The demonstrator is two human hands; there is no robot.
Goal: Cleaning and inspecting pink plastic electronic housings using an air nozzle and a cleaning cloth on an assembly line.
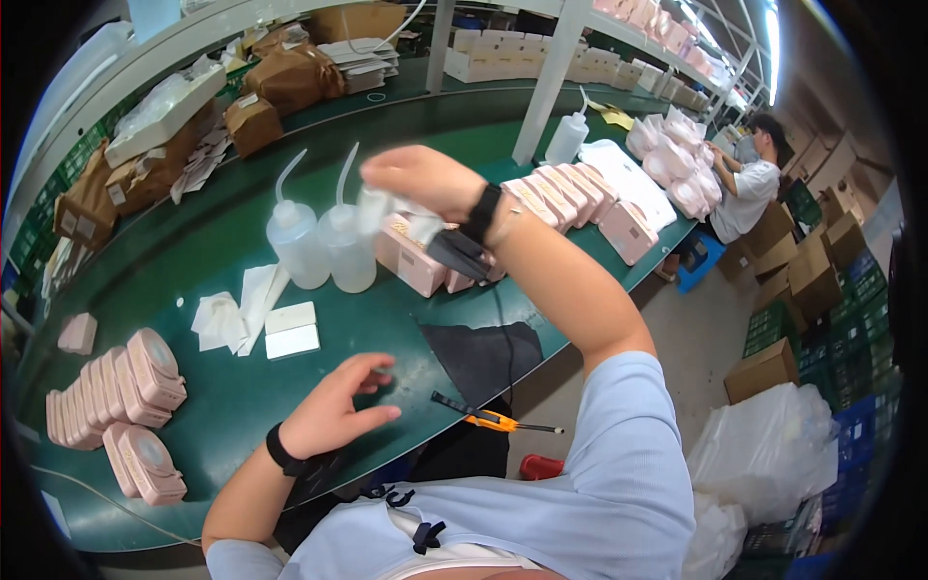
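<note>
My right hand [420,182] is raised over the bench beside two translucent squeeze bottles [293,244] with bent spouts. A white cloth [375,209], blurred by motion, hangs from its closed fingers. Below that wrist lie pink boxy cases [410,257] in a row and a dark object [458,254] partly hidden by my arm. My left hand [340,406] hovers above the green bench near its front edge, fingers apart and holding nothing. Ahead of it are a white block [292,331] and crumpled white wipes [220,322].
More pink cases [116,389] stand in rows at left. A black mat [483,360] and an orange-handled tool [491,420] with a thin rod lie at the bench's front edge. Behind are a metal post [551,82] and cartons [295,77]. A co-worker [754,184] sits far right.
</note>
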